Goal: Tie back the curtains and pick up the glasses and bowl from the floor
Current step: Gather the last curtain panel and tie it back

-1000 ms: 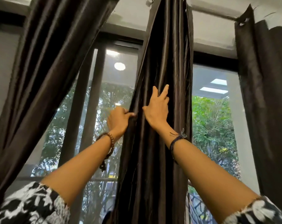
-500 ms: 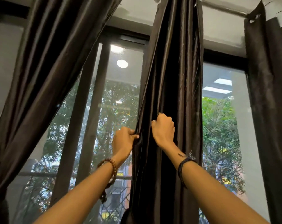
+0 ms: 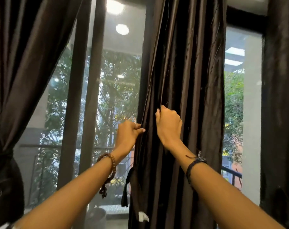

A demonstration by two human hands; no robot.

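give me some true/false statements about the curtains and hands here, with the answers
1. Both hands grip the middle curtain. True: the left hand pinches its edge and the right hand clutches a fold.
2. The left curtain hangs loose. False: it is already cinched by a tie.
3. The left wrist wears a beaded bracelet. True.
4. The right hand lies flat and open on the fabric. False: its fingers are curled round a fold.
5. The glasses and bowl are in view. False: neither shows here.
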